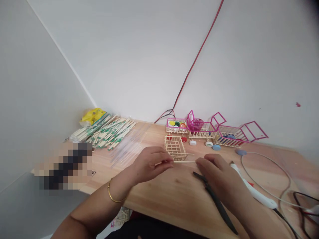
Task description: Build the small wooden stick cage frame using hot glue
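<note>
Over the wooden table (159, 196), my left hand (151, 164) and my right hand (218, 174) each pinch one end of a thin wooden stick (184, 162). The stick lies level between them, just in front of a small open cage of wooden sticks (175, 148). Both hands have their fingers closed. A gold bangle (113, 196) circles my left wrist. Black pliers (214, 199) lie on the table under my right forearm.
A pile of wrapped chopsticks (107, 132) and a yellow bag (92, 115) sit back left. Pink-framed stick carts (216, 131) with bottle caps (216, 147) line the wall. A white glue gun (256, 194) and cables (281, 169) lie right. A red-black wire (196, 56) climbs the wall.
</note>
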`<move>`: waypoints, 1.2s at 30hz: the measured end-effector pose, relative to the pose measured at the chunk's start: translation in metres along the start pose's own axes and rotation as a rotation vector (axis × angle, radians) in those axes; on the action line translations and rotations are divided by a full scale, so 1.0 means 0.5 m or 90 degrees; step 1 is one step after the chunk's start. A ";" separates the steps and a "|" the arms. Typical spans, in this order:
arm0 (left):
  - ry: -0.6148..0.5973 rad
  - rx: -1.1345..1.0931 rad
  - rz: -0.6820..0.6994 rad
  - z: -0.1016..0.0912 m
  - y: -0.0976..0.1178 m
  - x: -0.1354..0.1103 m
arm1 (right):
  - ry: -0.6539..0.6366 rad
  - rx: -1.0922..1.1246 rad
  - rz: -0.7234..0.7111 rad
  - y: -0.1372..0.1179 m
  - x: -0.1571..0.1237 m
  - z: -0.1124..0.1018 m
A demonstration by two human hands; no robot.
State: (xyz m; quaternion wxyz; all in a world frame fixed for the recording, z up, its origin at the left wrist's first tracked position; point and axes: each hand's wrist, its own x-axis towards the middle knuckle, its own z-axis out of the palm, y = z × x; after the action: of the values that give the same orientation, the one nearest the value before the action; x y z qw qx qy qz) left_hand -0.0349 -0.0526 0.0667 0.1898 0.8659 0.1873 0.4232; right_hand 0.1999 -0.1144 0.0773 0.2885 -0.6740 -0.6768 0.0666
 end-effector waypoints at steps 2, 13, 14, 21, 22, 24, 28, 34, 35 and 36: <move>-0.020 0.028 0.012 -0.001 0.007 -0.001 | -0.037 -0.001 0.082 -0.010 -0.002 0.006; -0.005 0.113 -0.014 0.001 0.008 -0.008 | 0.077 0.090 -0.084 0.022 -0.027 0.034; 0.002 0.117 -0.016 0.002 0.007 -0.008 | 0.097 0.117 -0.070 0.026 -0.026 0.039; 0.044 0.163 -0.048 0.014 0.001 -0.008 | 0.168 0.056 -0.104 0.023 -0.005 0.049; 0.044 0.169 -0.049 0.017 0.002 -0.008 | 0.165 0.039 -0.107 0.023 -0.003 0.048; 0.042 0.180 -0.052 0.022 0.003 -0.008 | 0.161 0.012 -0.107 0.024 -0.002 0.047; 0.041 0.191 -0.069 0.031 0.006 -0.005 | 0.168 -0.010 -0.103 0.028 -0.001 0.047; 0.044 0.193 -0.078 0.030 0.004 -0.003 | 0.156 -0.015 -0.115 0.027 0.003 0.053; 0.043 0.192 -0.080 0.029 0.004 -0.004 | 0.154 -0.016 -0.115 0.027 0.003 0.054; 0.041 0.193 -0.082 0.029 0.003 -0.005 | 0.152 -0.016 -0.114 0.027 0.003 0.055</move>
State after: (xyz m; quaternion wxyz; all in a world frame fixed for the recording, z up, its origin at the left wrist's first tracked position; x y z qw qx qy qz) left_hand -0.0245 -0.0574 0.0578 0.0776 0.8566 0.3103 0.4049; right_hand 0.1986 -0.1037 0.0487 0.3632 -0.6176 -0.6959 -0.0489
